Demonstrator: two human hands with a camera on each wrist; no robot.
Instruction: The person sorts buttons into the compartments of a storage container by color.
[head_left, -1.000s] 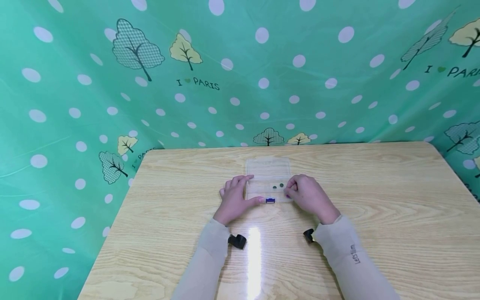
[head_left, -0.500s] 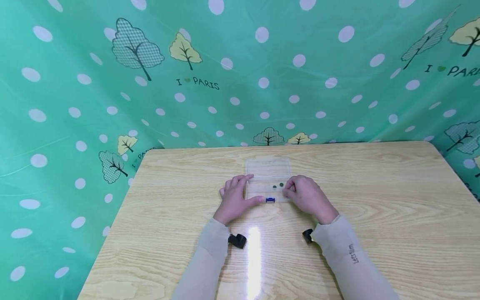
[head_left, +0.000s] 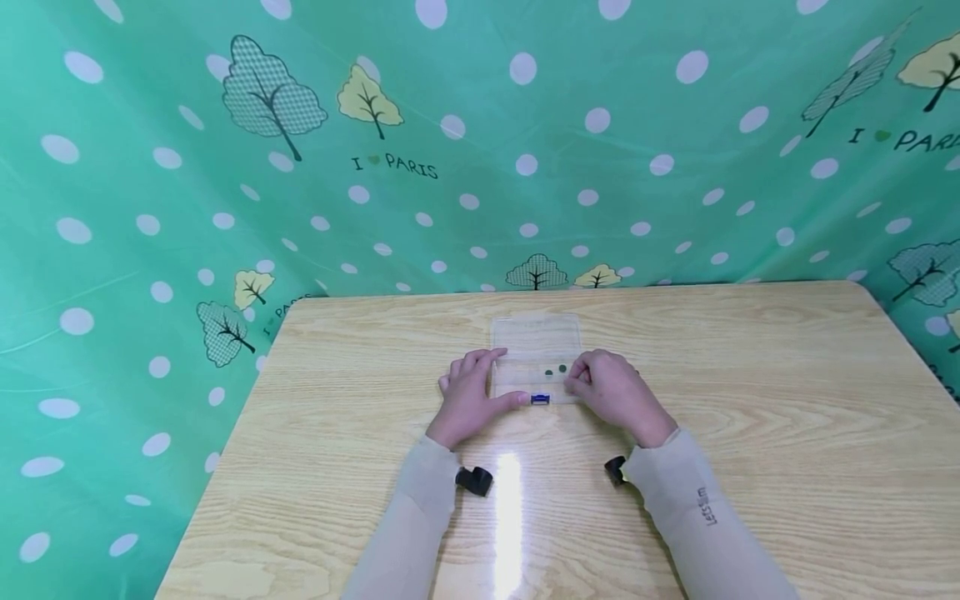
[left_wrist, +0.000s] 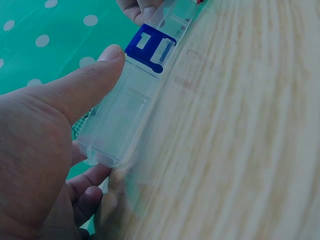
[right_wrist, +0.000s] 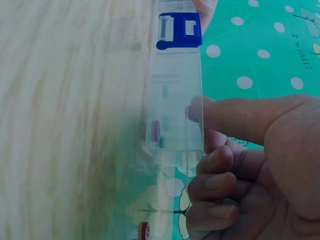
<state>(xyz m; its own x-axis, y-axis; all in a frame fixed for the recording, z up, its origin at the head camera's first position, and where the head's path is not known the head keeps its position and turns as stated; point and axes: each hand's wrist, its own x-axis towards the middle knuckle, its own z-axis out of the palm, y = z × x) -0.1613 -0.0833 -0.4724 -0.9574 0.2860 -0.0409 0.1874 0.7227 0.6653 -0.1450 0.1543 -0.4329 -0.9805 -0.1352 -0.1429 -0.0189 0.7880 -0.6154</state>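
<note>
Clear compartment box (head_left: 517,382): positioned on the table (head_left: 337,408), toward the far edge, near mid-width. Background: green curtain (head_left: 480,100) printed with white dots, trees and lettering. Work surface: light wood grain. Light-coloured sleeves (head_left: 405,517) cover both forearms. Left hand (head_left: 471,402): grips the left end of the box, thumb against the front wall, remaining fingers around the side, thumb and fingers spread apart. Right hand (head_left: 615,390): at the right end of the box, thumb and index finger drawn together, thumb tip over the front rim, other fingers curled. Whether the fingertips pinch an item cannot be determined. Lid (head_left: 536,333): folded back behind the box, toward the curtain. Dark wrist mounts (head_left: 474,481): one per forearm. Blue latch (left_wrist: 151,48): on the front wall, just beside the left thumb. Dark green discs (head_left: 562,368): two, inside the box, right of centre. Purple disc (right_wrist: 156,131): visible through the front wall, near the right end. Red disc (right_wrist: 144,231): on the table, beyond the right end, apart from the box.
</note>
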